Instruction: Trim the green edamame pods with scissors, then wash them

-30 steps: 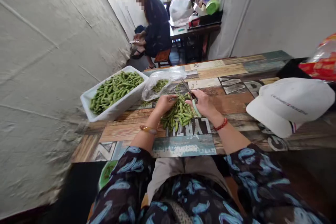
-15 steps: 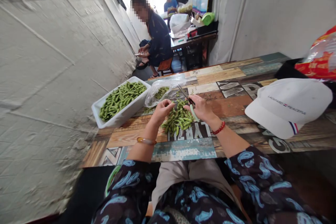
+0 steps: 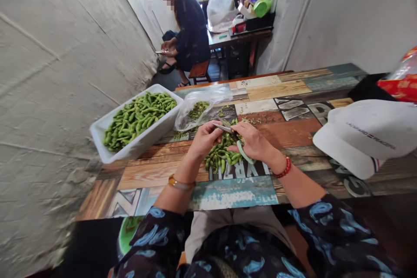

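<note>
My right hand (image 3: 252, 139) grips a pair of scissors (image 3: 241, 151) with pale green handles. Their blades point left and reach the fingertips of my left hand (image 3: 205, 138). Those fingers are pinched together, and whatever they hold is hidden. Beneath both hands lies a loose pile of green soybean pods (image 3: 224, 156) on the patterned wooden table (image 3: 176, 169). To the left, a white plastic tub (image 3: 153, 137) is heaped with more pods. Behind my left hand, a clear plastic bag (image 3: 185, 119) contains small green trimmings.
A white cap (image 3: 361, 130) rests on the table at the right, with a red package (image 3: 400, 87) behind it. Green scraps lie scattered beyond the pile. A white wall (image 3: 48, 95) runs along the left. Beyond the table, a person (image 3: 192, 26) sits on a wooden stool (image 3: 199, 69).
The scissors have swung from pointing up and away to pointing left, with their blades now at my left fingertips. The view has tilted down slightly and moved closer.
</note>
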The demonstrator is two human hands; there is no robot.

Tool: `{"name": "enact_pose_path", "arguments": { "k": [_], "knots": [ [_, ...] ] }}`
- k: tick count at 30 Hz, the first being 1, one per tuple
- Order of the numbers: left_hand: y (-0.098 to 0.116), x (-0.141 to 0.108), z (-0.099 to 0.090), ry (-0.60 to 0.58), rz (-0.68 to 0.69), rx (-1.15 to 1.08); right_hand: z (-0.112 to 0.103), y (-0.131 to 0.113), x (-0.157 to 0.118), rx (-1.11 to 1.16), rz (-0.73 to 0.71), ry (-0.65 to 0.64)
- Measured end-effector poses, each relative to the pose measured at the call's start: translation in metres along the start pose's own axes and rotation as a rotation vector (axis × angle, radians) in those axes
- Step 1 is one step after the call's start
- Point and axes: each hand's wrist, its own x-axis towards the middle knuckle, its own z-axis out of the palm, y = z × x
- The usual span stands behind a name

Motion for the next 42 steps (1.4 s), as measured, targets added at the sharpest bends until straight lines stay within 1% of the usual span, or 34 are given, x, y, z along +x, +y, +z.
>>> {"name": "enact_pose_path", "arguments": {
  "k": [3, 5, 10, 13, 18, 22, 28, 30, 33, 35, 39, 42],
  "knots": [
    [-0.008, -0.003, -0.006, -0.013, 0.007, 0.030, 0.000, -0.006, -0.001, -0.035, -0.016, -0.047],
    [-0.009, -0.005, -0.008, -0.021, 0.016, 0.054, 0.000, -0.008, -0.001, -0.049, -0.019, -0.064],
    [-0.004, -0.008, -0.007, -0.010, 0.058, 0.062, -0.001, -0.010, 0.000, -0.067, -0.024, -0.054],
    [-0.001, -0.010, -0.007, -0.003, 0.064, 0.074, -0.001, -0.010, 0.000, -0.066, -0.019, -0.071],
    [0.002, -0.013, -0.006, -0.005, 0.045, 0.136, -0.001, -0.012, 0.000, -0.040, -0.007, -0.078],
    [0.005, -0.014, -0.006, -0.001, 0.071, 0.201, 0.001, -0.009, -0.001, -0.031, -0.007, -0.085],
    [0.009, -0.013, -0.011, -0.052, 0.090, 0.281, 0.002, -0.005, -0.001, -0.041, -0.015, -0.128],
    [0.009, -0.013, -0.013, -0.049, 0.079, 0.278, 0.002, -0.004, -0.001, -0.030, -0.008, -0.142],
    [0.007, -0.013, -0.015, 0.000, 0.035, 0.214, 0.003, -0.002, -0.002, -0.011, 0.009, -0.127],
    [0.006, -0.012, -0.016, 0.043, 0.000, 0.128, 0.004, 0.000, -0.002, 0.008, 0.035, -0.080],
    [0.004, -0.009, -0.019, 0.111, -0.037, -0.136, 0.005, 0.005, -0.002, -0.011, 0.103, 0.022],
    [0.005, -0.007, -0.019, 0.118, -0.045, -0.299, 0.006, 0.005, -0.002, -0.056, 0.091, 0.044]
  ]
}}
